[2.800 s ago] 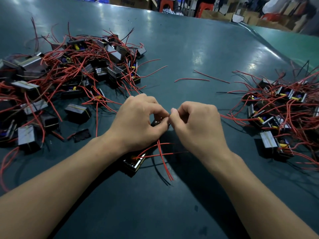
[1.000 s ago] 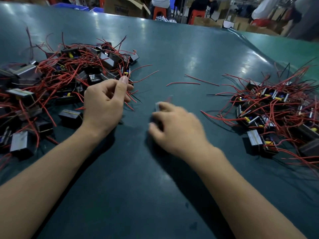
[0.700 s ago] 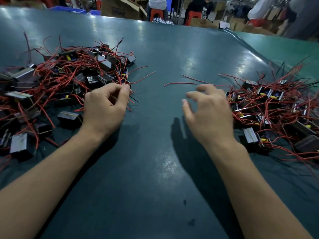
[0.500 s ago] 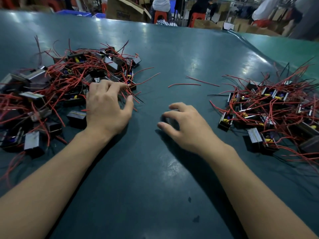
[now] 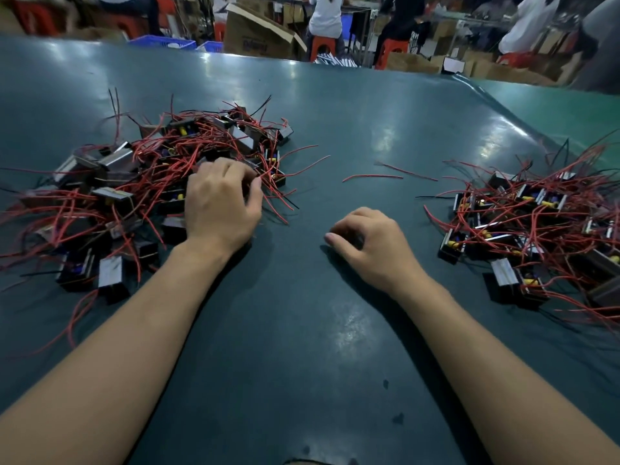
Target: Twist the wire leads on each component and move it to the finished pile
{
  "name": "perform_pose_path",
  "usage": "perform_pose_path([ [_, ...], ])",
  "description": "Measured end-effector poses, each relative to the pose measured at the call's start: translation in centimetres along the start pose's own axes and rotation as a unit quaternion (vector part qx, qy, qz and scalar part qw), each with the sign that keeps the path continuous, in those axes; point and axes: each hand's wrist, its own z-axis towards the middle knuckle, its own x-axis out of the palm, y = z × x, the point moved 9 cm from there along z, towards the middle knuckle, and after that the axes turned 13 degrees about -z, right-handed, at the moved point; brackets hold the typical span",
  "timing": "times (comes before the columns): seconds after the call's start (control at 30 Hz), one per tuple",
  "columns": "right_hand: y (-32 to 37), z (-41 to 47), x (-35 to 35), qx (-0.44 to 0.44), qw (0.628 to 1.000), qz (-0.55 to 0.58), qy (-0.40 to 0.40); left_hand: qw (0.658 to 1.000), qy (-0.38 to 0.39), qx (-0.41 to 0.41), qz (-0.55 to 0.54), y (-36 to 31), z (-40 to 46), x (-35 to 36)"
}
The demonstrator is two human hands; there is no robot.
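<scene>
A: Where were the hands at that point?

B: Apart. The left hand [image 5: 223, 203] lay on the near edge of the left pile [image 5: 144, 193], fingers bent down into the red leads [image 5: 295, 169]. Whether it had actually closed on a component [image 5: 114, 196], I couldn't tell; the fingertips were hidden among the wires. The right hand [image 5: 369, 243] rested on the table [image 5: 302, 330] between the piles, fingers loosely curled, holding nothing I could see.

A: And the right pile [image 5: 536, 223]?

B: Well apart from both hands. I took it for the finished one.

A: How would you expect one of those parts to handle?

B: Light, I'd judge: a small rigid block, dark with a shiny flat face, easy to pinch by its sides. The leads looked thin and springy, bending in loose arcs, so they'd twist readily but snag on their neighbours.

A: So where would you take hold?

B: By the block to lift it free of the tangle, not by the wires; pulling a lead would likely drag others along. Then pinch the lead ends to twist.
</scene>
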Motion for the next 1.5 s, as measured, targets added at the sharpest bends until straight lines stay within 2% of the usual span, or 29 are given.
perform_pose_path([
  [0.03, -0.2, 0.2, 0.3, 0.008, 1.0, -0.002, 0.002, 0.999, 0.032, 0.007, 0.009, -0.1, 0.4, 0.7],
  [0.1, -0.6, 0.3, 0.3, 0.018, 1.0, 0.006, -0.013, 0.987, 0.129, -0.002, 0.098, 0.4, 0.5, 3.2],
  [0.13, -0.7, 0.2, 0.2, 0.018, 1.0, 0.01, -0.019, 0.982, 0.15, -0.007, 0.117, 0.7, 0.4, 4.0],
  [0.3, -0.9, 0.3, 0.4, 0.026, 0.999, 0.015, -0.021, 0.997, 0.076, -0.011, 0.016, 0.3, 0.8, 2.3],
  [0.4, -1.1, 0.4, 0.4, 0.027, 0.999, 0.025, -0.027, 0.993, 0.105, 0.022, -0.05, -0.6, 0.5, 2.5],
  [0.57, -1.6, 0.4, 0.3, 0.031, 0.998, 0.037, -0.047, 0.977, 0.108, 0.099, -0.156, -4.6, -1.1, 2.2],
  [0.63, -1.4, 0.4, 0.7, 0.031, 0.998, 0.058, -0.019, 0.95, 0.143, 0.128, -0.248, -6.6, -2.4, 2.4],
  [0.73, -0.5, 0.3, 1.1, -0.01, 1.0, 0.022, 0.011, 0.864, 0.287, 0.108, -0.4, -9.1, -5.1, 4.1],
  [0.77, -0.4, 0.2, 1.0, -0.018, 1.0, 0.007, 0.003, 0.85, 0.314, 0.105, -0.409, -9.2, -5.4, 4.3],
  [0.8, -0.5, 0.2, 0.7, -0.018, 1.0, 0.008, -0.012, 0.859, 0.314, 0.105, -0.391, -8.8, -5.2, 4.2],
  [0.83, -0.6, 0.2, 0.3, -0.012, 0.999, 0.028, -0.03, 0.887, 0.285, 0.106, -0.348, -7.9, -4.5, 3.7],
  [0.9, -1.0, 0.1, -0.3, 0.003, 0.996, 0.069, -0.056, 0.961, 0.163, 0.113, -0.193, -5.4, -2.5, 2.1],
  [0.97, -1.2, 0.0, -0.8, 0.008, 0.994, 0.086, -0.069, 0.992, 0.102, 0.044, -0.059, -2.3, -1.0, 1.6],
  [1.03, -1.3, 0.0, -1.1, 0.017, 0.992, 0.099, -0.075, 0.987, 0.144, -0.059, 0.032, 0.6, -0.5, 2.9],
  [1.07, -1.3, 0.0, -1.2, 0.021, 0.992, 0.102, -0.073, 0.98, 0.169, -0.082, 0.066, 1.5, -0.5, 3.7],
  [1.13, -1.2, 0.0, -1.3, 0.024, 0.992, 0.107, -0.065, 0.977, 0.177, -0.075, 0.093, 1.9, -0.7, 4.5],
  [1.27, -1.2, -0.1, -1.5, 0.027, 0.99, 0.12, -0.068, 0.996, 0.081, -0.02, 0.037, 0.4, -0.6, 2.6],
  [1.4, -1.3, -0.2, -1.6, 0.032, 0.99, 0.114, -0.072, 0.993, 0.111, -0.042, 0.021, 0.4, -0.5, 2.8],
  [1.5, -1.3, -0.3, -1.6, 0.032, 0.991, 0.11, -0.076, 0.995, 0.098, -0.023, 0.004, -0.5, -1.0, 2.1],
])
